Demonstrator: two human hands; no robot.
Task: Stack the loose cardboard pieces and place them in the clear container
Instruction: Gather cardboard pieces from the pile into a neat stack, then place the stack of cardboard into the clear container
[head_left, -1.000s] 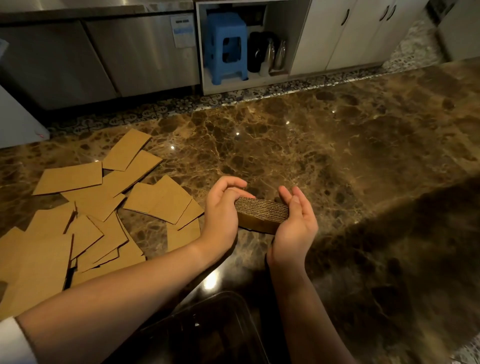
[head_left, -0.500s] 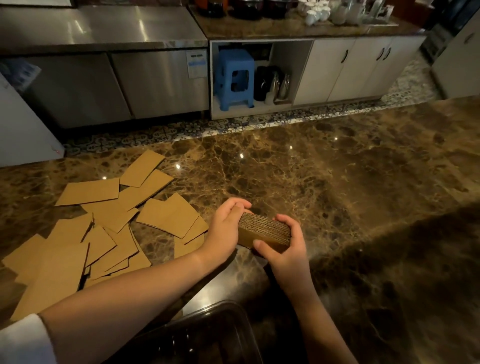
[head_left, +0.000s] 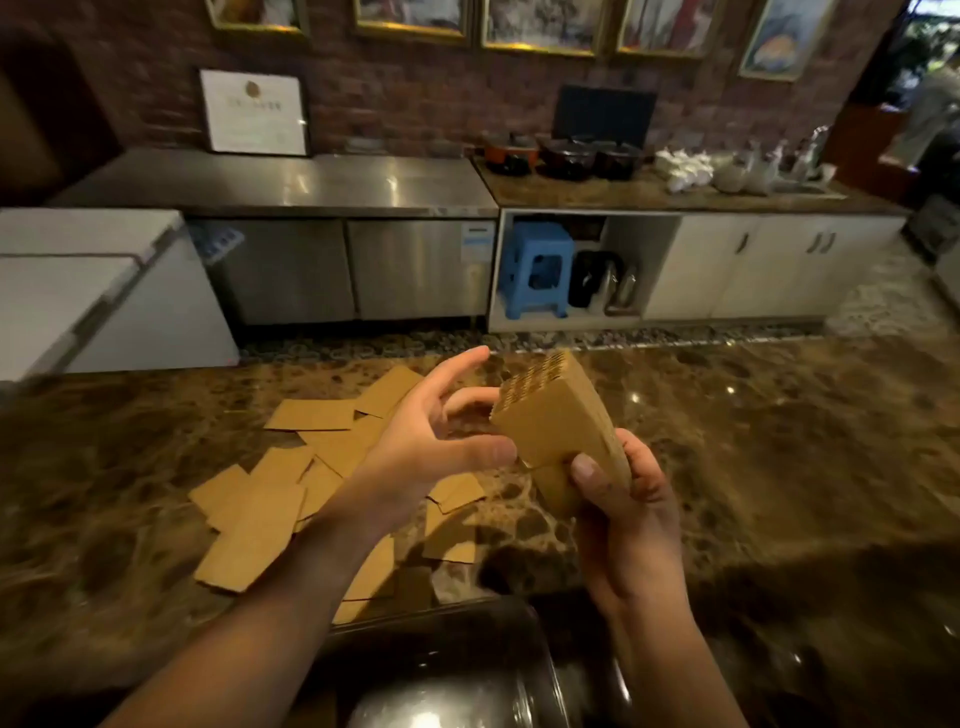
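Brown marble worktop (head_left: 753, 441) strewn with loose cardboard pieces (head_left: 291, 483); brick wall, steel counter (head_left: 291, 184) behind. Cardboard stack (head_left: 558, 441) gripped by right hand (head_left: 631, 512), left hand (head_left: 431, 436) spread beside. Clear container (head_left: 467, 670) cut off below.

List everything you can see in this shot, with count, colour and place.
Stack of brown corrugated cardboard pieces: one, brown, held tilted above the counter.
Loose flat cardboard pieces: many, brown, scattered and overlapping on the counter's left.
Clear plastic container: one, transparent, near edge below the arms.
Brown marble counter: one, foreground.
Blue plastic stool: one, in the open cabinet.
Steel worktop: one, silver, back left.
Dark cooking pots: several, back counter.
Left hand: fingers spread, thumb touching the stack.
Right hand: grips the stack's lower end.
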